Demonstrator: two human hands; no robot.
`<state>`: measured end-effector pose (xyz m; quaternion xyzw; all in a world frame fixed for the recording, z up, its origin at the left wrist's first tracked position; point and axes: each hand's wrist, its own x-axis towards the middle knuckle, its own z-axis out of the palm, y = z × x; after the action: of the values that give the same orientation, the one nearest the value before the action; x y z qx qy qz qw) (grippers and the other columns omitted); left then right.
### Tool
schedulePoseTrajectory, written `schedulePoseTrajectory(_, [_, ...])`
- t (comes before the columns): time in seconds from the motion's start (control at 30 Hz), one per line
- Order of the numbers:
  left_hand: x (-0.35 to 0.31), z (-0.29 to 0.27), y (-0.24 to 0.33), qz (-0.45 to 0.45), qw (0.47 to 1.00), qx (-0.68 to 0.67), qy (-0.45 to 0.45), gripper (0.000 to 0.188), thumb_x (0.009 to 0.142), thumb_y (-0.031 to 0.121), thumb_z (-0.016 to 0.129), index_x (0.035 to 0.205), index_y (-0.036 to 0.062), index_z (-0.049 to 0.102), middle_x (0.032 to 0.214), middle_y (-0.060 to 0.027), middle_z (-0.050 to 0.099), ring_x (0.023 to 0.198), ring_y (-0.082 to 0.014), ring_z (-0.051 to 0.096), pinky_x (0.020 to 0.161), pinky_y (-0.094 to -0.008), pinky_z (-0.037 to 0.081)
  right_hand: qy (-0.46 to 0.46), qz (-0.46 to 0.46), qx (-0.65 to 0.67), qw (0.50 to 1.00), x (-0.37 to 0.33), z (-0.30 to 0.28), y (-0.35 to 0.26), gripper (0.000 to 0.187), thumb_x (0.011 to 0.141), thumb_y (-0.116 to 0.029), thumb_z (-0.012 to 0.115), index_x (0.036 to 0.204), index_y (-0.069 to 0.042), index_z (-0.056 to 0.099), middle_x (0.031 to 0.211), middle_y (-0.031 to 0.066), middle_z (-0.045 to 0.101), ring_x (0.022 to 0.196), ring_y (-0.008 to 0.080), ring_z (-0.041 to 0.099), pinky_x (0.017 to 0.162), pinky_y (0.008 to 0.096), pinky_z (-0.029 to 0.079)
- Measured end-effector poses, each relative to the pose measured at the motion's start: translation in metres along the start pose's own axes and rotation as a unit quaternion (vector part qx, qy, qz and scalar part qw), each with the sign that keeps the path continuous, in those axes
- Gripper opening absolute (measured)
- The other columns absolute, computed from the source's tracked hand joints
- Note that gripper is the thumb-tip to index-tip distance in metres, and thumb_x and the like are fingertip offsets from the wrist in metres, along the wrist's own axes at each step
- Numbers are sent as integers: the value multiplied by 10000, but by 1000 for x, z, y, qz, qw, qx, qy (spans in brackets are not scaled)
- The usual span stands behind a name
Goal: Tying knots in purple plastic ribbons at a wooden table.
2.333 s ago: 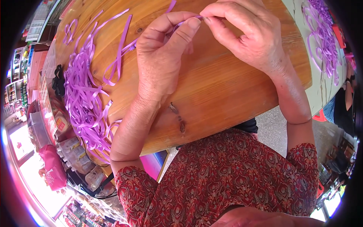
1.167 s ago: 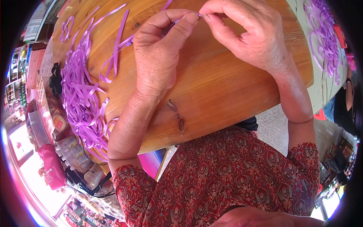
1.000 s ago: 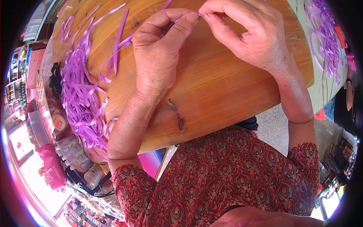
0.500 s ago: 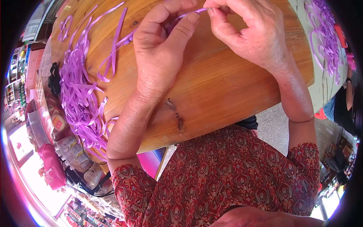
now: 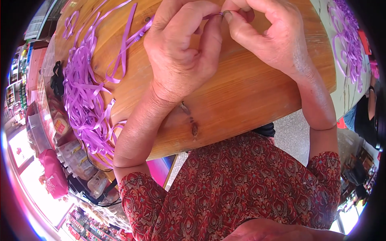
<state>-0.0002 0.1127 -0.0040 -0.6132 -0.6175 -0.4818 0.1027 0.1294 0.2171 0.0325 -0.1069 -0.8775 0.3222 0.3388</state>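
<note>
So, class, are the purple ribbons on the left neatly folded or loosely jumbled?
Loosely jumbled: the purple ribbons cross and loop in a heap.

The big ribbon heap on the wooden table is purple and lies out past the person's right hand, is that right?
Not quite: the side is wrong. The head view shows the big purple ribbon heap on the wooden table to the left of the left hand, not past the right hand.
</note>
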Motion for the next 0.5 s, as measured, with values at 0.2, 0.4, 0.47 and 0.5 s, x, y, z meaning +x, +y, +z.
schedulePoseTrajectory(0.2, [0,-2,3,14,1000,21,-8,178,716,-71,695,855,17,628,832,-57,606,662,-100,609,578,-209,483,-33,72,90,993,-2,3,-1,91,748,-29,649,813,-13,588,761,106,618,710,225,619,653,290,481])
schedulePoseTrajectory(0.4, [0,-3,3,-34,999,2,-32,136,750,-43,684,854,23,628,763,-38,588,665,-77,592,589,-196,470,-12,64,47,997,-1,10,12,78,755,-20,639,816,-9,592,759,104,621,707,191,616,654,274,479])
schedulePoseTrajectory(0.47, [-4,-1,-3,-95,991,-83,-43,115,810,-41,650,914,9,636,798,-9,601,728,-53,577,662,-179,458,128,-225,281,924,1,30,50,75,761,-15,638,820,-5,593,769,96,620,720,169,612,653,261,476])
schedulePoseTrajectory(0.5, [-7,-1,-5,-97,991,-80,-42,115,810,-41,650,914,9,636,798,-9,601,728,-53,577,662,-179,458,127,-226,285,923,2,24,35,75,761,-15,638,820,-5,593,769,96,620,720,169,612,653,261,476])
